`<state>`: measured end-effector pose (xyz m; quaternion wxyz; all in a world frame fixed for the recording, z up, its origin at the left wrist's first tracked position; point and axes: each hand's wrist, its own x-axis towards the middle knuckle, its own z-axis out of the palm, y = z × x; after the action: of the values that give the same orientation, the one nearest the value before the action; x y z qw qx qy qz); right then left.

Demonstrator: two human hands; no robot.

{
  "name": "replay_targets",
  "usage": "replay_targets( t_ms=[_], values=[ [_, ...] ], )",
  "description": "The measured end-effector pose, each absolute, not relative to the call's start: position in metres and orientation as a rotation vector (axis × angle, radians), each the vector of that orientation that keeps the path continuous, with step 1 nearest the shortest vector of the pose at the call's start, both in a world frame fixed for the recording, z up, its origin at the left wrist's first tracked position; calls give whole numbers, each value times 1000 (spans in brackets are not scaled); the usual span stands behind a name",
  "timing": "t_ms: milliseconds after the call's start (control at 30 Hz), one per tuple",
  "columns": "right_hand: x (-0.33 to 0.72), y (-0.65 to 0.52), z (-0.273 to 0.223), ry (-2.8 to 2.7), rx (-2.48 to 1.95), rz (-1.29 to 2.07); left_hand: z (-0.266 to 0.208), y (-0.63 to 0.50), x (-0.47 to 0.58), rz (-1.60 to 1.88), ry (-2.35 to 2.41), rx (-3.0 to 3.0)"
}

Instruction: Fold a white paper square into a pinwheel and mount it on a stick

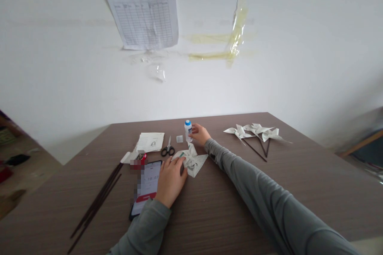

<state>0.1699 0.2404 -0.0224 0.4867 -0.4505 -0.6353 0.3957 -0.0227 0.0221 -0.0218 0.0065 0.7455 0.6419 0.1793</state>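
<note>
A white bottle with a blue cap, which looks like a glue bottle, stands upright towards the back of the table. The fingers of my right hand are curled round its right side. My left hand has its fingers bent onto the left edge of a printed-paper pinwheel, holding it against the table. Part of the pinwheel is hidden under those fingers. Black-handled scissors lie just beyond my left hand. A phone with a lit screen lies under and beside my left wrist.
Several finished pinwheels on dark sticks lie at the right. Loose dark sticks lie at the left. A stack of paper squares, a small clear square piece and a red packet are nearby. A wall stands behind the table.
</note>
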Motion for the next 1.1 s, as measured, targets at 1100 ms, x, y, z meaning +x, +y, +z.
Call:
replay_targets(
  t_ms=[1100],
  values=[
    [288,100,-55,-2293,-830,340,-52,25,-3,769,1805,2475]
  ],
)
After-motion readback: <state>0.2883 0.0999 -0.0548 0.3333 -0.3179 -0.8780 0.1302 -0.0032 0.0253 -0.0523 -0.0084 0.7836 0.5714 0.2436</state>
